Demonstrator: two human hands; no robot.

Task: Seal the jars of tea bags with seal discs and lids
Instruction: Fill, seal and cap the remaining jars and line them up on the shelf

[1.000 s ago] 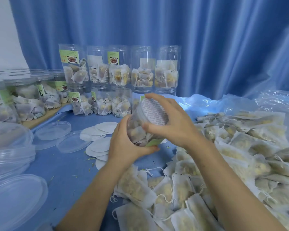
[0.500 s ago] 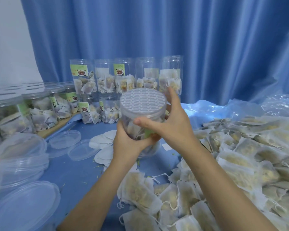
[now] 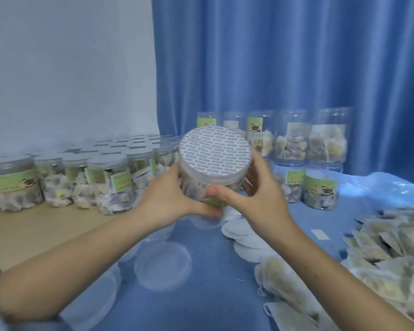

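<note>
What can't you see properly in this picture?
Head view only:
- Held jar: the left hand and right hand cover its sides and label.
- Print on its lid: too small to read.
- Sealed jars on the left: blurred.
- Tea bag pile: cut off by the right edge.

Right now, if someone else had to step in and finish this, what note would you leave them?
Left hand and right hand: each has a grip on the held jar, lifted above the table.
Held jar: tea bags inside, printed seal disc on top under a clear lid.
Done: capped jars stand at left.
Left: open jars at the back need discs and lids. Spare seal discs and a clear lid lie on the blue cloth; loose tea bags at right.
</note>
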